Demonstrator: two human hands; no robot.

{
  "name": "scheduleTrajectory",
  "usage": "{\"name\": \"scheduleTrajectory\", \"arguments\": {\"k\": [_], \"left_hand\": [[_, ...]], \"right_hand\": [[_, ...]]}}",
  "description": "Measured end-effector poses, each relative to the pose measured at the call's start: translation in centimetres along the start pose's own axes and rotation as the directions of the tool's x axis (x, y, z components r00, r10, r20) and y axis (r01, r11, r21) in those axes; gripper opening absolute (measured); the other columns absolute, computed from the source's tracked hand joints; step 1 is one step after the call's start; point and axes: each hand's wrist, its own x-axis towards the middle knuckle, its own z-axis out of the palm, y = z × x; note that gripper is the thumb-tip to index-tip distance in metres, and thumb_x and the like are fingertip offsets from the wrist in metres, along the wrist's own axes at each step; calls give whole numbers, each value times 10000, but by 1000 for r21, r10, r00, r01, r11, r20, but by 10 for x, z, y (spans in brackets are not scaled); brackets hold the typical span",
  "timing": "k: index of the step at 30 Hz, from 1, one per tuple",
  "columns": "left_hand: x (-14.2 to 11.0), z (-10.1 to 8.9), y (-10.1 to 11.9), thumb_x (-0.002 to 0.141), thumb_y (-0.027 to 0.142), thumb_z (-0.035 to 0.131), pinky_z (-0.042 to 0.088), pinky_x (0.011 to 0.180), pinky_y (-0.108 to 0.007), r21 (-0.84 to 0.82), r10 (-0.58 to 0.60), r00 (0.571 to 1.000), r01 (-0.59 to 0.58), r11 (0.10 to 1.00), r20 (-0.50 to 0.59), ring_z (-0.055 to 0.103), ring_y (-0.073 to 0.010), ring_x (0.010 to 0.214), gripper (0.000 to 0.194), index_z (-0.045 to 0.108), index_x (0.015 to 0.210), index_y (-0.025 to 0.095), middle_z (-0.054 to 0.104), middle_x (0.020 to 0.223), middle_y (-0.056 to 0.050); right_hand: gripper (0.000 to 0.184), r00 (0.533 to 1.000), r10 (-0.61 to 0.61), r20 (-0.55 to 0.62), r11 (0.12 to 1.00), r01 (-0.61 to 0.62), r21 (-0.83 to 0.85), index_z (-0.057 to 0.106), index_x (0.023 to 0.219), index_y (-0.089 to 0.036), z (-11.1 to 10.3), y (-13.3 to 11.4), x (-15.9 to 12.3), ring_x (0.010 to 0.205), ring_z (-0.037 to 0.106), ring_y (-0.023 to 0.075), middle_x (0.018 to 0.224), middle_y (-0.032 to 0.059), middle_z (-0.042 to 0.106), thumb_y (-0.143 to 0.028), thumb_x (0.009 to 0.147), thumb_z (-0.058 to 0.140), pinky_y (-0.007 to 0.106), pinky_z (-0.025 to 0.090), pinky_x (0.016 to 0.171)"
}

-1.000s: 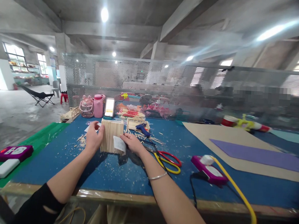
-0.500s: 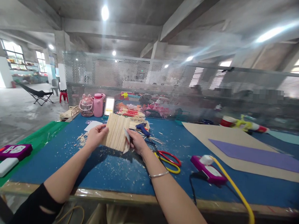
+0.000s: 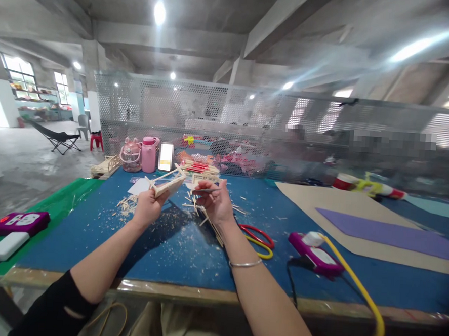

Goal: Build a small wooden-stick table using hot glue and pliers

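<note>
My left hand [image 3: 148, 206] is closed on a panel of pale wooden sticks [image 3: 170, 186], now tilted and seen nearly edge-on above the table. Thin sticks stand out from its far side. To the right, my right hand [image 3: 219, 205] is raised with its fingers pinched on a thin grey folded sheet [image 3: 208, 190], perhaps sandpaper. The sheet is apart from the panel. Loose sticks [image 3: 215, 232] lie below my right hand. Wood scraps [image 3: 128, 205] and dust are scattered near my left hand.
A pink bottle [image 3: 148, 155], a lit phone [image 3: 166, 157] and bundled sticks [image 3: 199, 167] stand at the back. Red and yellow loop handles [image 3: 260, 238] lie right of my right wrist. A purple power strip [image 3: 316, 254] with a yellow cable sits farther right, near purple foam [image 3: 388, 234].
The panel has turned from facing me to nearly edge-on, in my left hand. My right hand has moved away from its edge to the right, still pinching the sheet.
</note>
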Motion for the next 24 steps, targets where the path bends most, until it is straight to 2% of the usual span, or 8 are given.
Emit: {"name": "scheduleTrajectory", "arguments": {"k": [3,5,8,11,13,20,22,24], "left_hand": [[-2,0,2,785,324,525,486,779,-295,131,146,989,-142,981,-22,641,-220,887,318,657,1001,131,700,960,-87],[-3,1,3,798,322,510,491,746,-276,186,178,984,-169,968,-30,649,-209,859,314,653,1008,137,704,949,-86],[-3,2,3,807,331,502,487,667,-253,273,178,983,-158,949,-52,655,-189,745,287,667,954,148,715,836,-73],[-4,3,3,800,320,509,457,568,-241,409,158,985,-117,905,-68,622,-173,582,255,674,713,147,681,633,-66],[-5,4,3,792,290,517,439,538,-236,472,159,985,-108,875,-69,604,-167,539,254,650,625,154,655,569,-61],[-4,4,1,812,253,484,473,644,-249,468,261,960,-183,865,-106,660,-196,712,250,679,930,150,713,802,-103],[-3,4,0,812,248,482,478,656,-256,481,249,962,-169,860,-108,663,-202,706,250,685,914,145,715,788,-105],[-2,2,0,823,273,478,482,694,-260,466,245,962,-164,869,-118,665,-205,760,270,676,960,150,717,846,-103]], "right_hand": [[223,997,-38,66,996,43,-83,634,771,-190,5,3,-3,619,592,114,702,-3,633,-358,626,657,220,469,553],[264,978,-173,119,940,200,-276,639,855,-210,13,8,-8,620,570,102,689,-29,621,-183,593,628,219,466,600],[521,882,-346,320,641,472,-606,574,1136,-240,29,15,-21,574,520,95,675,-39,608,-88,645,492,220,453,611],[630,781,-306,544,329,623,-710,450,1296,-240,45,20,-32,571,516,110,742,-11,643,-69,690,421,228,456,624],[634,762,-284,581,235,643,-729,425,1319,-233,49,21,-34,584,528,118,782,5,661,-69,707,406,226,458,630],[615,756,-282,591,199,648,-735,453,1302,-206,47,19,-34,565,531,129,736,10,667,-61,708,390,232,450,621],[631,757,-261,600,245,652,-717,454,1301,-210,47,20,-34,563,530,130,709,0,660,-59,692,393,239,449,632],[621,811,-280,513,362,584,-726,489,1269,-213,43,21,-30,558,529,127,675,-12,647,-66,670,412,246,449,630]]}}
